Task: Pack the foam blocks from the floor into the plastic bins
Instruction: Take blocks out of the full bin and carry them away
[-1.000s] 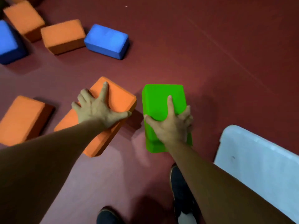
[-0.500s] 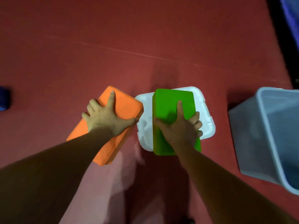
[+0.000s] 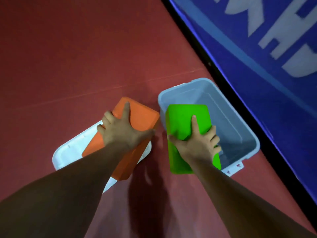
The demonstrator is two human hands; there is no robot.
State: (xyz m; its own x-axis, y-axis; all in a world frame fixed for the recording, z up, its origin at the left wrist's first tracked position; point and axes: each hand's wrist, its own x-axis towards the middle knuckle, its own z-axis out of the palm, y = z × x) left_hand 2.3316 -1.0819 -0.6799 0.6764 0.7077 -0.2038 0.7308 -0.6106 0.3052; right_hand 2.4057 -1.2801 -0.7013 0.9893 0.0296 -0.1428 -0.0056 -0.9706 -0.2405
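My left hand (image 3: 124, 133) grips an orange foam block (image 3: 139, 115) from above, thumb on one long side and fingers on the other. The block hangs over a white lid (image 3: 68, 152) lying on the floor. My right hand (image 3: 197, 143) grips a green foam block (image 3: 184, 121) the same way. The green block is over the left part of an open pale blue plastic bin (image 3: 240, 127), whose inside shows no blocks.
The floor (image 3: 77, 57) is dark red. A blue banner with white lettering (image 3: 274, 40) runs along the right, with a black strip at its foot close to the bin. No other blocks are in view.
The view has swung to the right while both hands carried their blocks. The green block was over the white lid and is now over the open bin; the orange block is now over the lid.
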